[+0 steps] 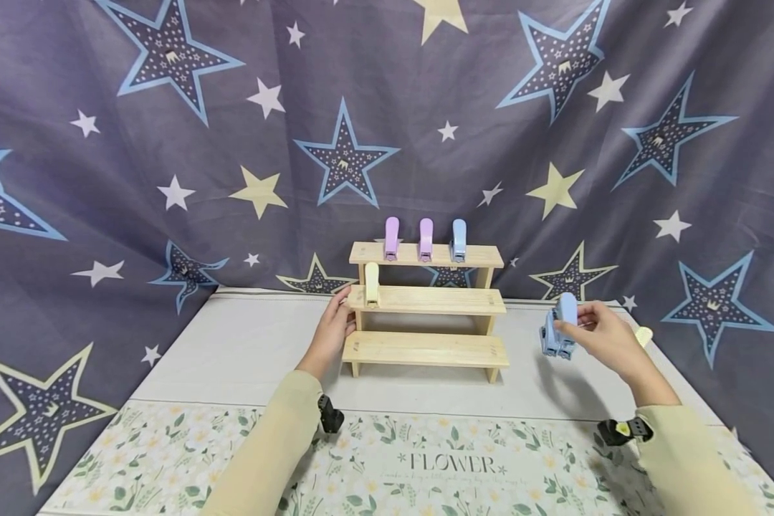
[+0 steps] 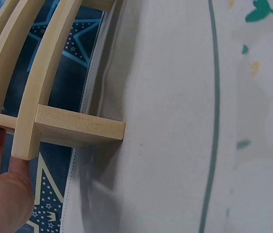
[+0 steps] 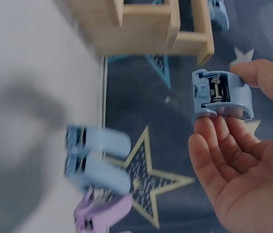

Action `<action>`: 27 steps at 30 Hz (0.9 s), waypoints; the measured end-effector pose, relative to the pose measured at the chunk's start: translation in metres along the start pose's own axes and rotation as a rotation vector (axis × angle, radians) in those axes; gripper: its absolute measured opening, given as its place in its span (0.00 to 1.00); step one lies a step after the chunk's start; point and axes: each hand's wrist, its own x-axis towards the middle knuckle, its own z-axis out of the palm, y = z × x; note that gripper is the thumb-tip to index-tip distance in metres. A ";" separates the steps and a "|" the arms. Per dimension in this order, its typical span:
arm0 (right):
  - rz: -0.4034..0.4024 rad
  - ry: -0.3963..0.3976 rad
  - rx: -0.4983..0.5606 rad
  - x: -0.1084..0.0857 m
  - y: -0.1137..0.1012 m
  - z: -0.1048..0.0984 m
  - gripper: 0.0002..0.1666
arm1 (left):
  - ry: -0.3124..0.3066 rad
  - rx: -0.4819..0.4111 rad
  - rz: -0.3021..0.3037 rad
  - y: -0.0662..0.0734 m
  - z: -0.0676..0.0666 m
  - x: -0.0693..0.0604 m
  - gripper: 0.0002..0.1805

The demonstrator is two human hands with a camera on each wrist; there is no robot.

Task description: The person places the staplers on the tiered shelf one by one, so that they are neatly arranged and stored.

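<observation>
My right hand (image 1: 609,340) pinches a light blue mini stapler (image 3: 223,94) between thumb and fingers, raised to the right of a three-tier wooden display stand (image 1: 426,349). Two more blue staplers (image 3: 100,158) stand side by side below it, with a purple stapler (image 3: 102,211) beside them. At the stand's left end, my left hand (image 1: 330,333) grips its side near the middle tier; some fingers are hidden behind the wood. On the top tier are two purple staplers (image 1: 426,240) and a blue stapler (image 1: 459,240). A cream stapler (image 1: 372,285) sits at the middle tier's left.
Part of a cream object (image 1: 643,335) shows behind my right hand. The stand rests on a white, flower-printed table cover (image 1: 451,430). A dark star-patterned curtain (image 1: 400,107) hangs directly behind the stand and along both sides.
</observation>
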 end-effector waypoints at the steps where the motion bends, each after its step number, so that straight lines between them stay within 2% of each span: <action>1: -0.002 0.000 -0.004 0.002 -0.005 0.003 0.33 | -0.002 -0.003 0.000 0.000 0.000 0.000 0.27; 11: -0.082 0.001 0.070 0.021 -0.044 0.039 0.28 | 0.007 0.013 -0.009 0.002 0.000 -0.003 0.27; 16: -0.100 -0.018 0.134 0.031 -0.061 0.062 0.27 | -0.003 0.005 -0.001 0.000 -0.001 -0.001 0.27; 17: -0.100 -0.022 0.143 0.033 -0.064 0.067 0.27 | -0.010 -0.005 -0.005 0.004 -0.002 -0.003 0.27; 19: -0.104 -0.031 0.164 0.036 -0.071 0.077 0.27 | -0.010 -0.015 -0.002 0.004 -0.002 -0.003 0.27; 27: -0.125 -0.052 0.207 0.045 -0.098 0.109 0.27 | 0.002 0.009 -0.003 0.002 0.001 -0.002 0.27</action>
